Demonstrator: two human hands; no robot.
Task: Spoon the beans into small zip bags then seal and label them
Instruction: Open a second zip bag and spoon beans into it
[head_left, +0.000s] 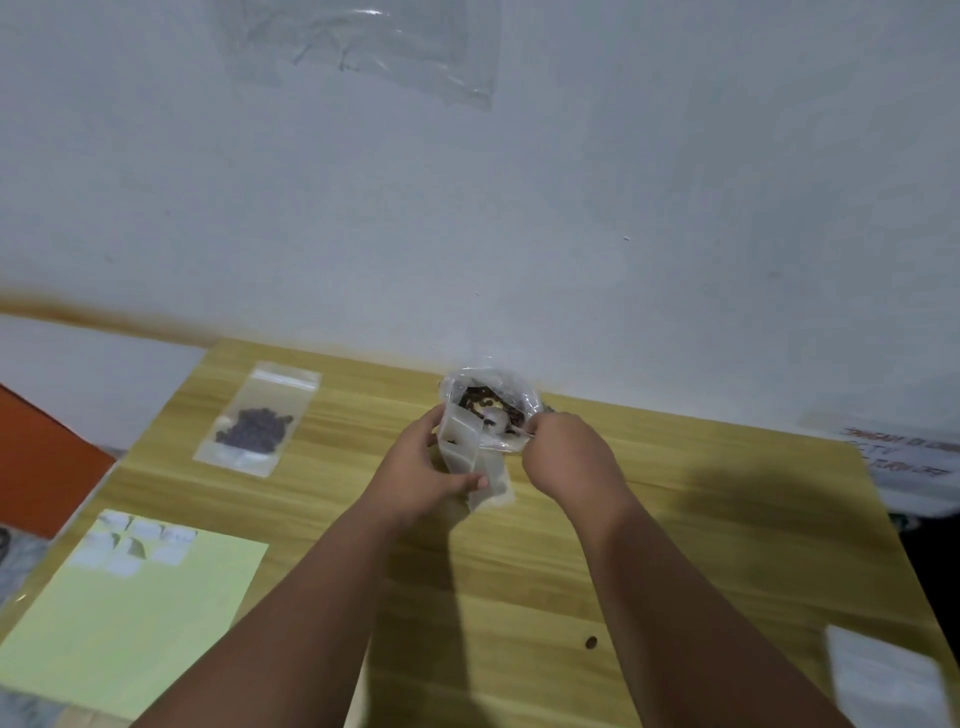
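Hands (498, 462) meet mid-table — left gripping zip bag (470, 452), right pinching spoon (501, 418).

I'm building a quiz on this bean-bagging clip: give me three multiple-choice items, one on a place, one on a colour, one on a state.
1. Where does the filled zip bag lie?
A. On the table, to the left of the hands
B. On the green sheet
C. In the right hand

2. What colour is the sheet that carries the labels?
A. Red
B. Pale green
C. Black

3. What is the left hand doing?
A. Resting flat on the table
B. Holding a small zip bag off the table
C. Peeling a label

Answers: 1 A, the bag with dark beans lies flat on the wood, far left; 2 B, the sheet is light green; 3 B, its fingers wrap the small bag beside the open bean bag, where the right hand works.
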